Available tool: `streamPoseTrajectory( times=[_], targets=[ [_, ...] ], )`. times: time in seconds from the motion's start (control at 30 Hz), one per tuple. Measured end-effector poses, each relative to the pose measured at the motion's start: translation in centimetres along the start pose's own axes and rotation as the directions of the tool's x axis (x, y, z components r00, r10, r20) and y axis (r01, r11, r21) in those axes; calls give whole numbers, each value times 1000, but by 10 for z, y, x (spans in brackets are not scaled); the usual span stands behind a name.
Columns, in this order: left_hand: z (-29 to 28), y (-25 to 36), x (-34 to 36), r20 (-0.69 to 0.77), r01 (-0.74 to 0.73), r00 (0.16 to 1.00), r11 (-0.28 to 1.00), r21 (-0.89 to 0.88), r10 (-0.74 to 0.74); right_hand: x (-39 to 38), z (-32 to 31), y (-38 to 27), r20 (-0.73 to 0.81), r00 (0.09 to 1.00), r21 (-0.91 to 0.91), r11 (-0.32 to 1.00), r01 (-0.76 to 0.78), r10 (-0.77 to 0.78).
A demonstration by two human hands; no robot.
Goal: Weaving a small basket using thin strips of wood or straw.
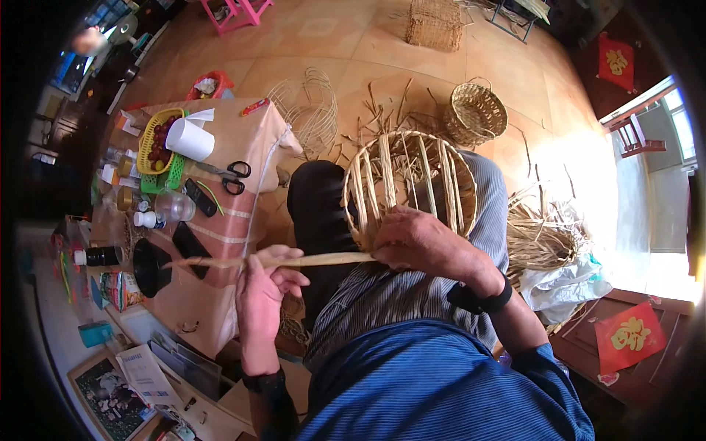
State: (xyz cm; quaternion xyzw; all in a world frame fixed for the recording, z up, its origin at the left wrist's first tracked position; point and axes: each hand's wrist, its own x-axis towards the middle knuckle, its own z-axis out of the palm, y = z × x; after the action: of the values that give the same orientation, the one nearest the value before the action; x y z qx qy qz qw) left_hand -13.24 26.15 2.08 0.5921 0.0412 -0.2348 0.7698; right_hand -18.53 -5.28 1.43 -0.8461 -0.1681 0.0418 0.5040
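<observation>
On my lap rests a round, half-woven basket (pixel 387 173) with a braided rim and several dried straw-coloured strips running across it. My right hand (pixel 415 241) is closed at its near edge, fingers pinching a long flat strip (pixel 334 259) where it meets the basket. That strip stretches out to the left over my thigh. Near its middle, my left hand (pixel 266 283) grips it between thumb and fingers, palm partly turned up. The strip's tapered far end hangs over the table. My right fingertips are partly hidden behind the hand.
At left, a cloth-covered table (pixel 228 220) carries scissors (pixel 229 176), a paper roll (pixel 190 140), a yellow fruit basket (pixel 156 143), a black bowl (pixel 151 268) and bottles. A finished basket (pixel 478 114), a wire frame (pixel 312 110) and a straw bundle (pixel 540 231) lie on the floor.
</observation>
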Motion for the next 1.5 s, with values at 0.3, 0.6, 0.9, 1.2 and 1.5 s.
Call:
streamPoseTrajectory(
  times=[0.3, 0.6, 0.9, 1.2, 1.5],
  targets=[
    [61, 13, -8, 414, -516, 856, 457, 725, 310, 5, -8, -4, 126, 992, -160, 986, 36, -16],
    [47, -68, 27, 335, -192, 942, 785, 589, -21, 12, -9, -15, 148, 985, -230, 971, -56, 92],
    [70, -74, 30, 222, 50, 931, 704, 708, -289, 0, -18, -7, 35, 998, -215, 976, -43, 52],
    [74, -95, 28, 345, -441, 894, 424, 791, 286, -6, -13, -2, -30, 996, -246, 966, -84, 79],
    [77, -89, 29, 391, -422, 898, 138, 896, 204, 0, -10, -4, -40, 999, -315, 948, -32, 20]
  ],
)
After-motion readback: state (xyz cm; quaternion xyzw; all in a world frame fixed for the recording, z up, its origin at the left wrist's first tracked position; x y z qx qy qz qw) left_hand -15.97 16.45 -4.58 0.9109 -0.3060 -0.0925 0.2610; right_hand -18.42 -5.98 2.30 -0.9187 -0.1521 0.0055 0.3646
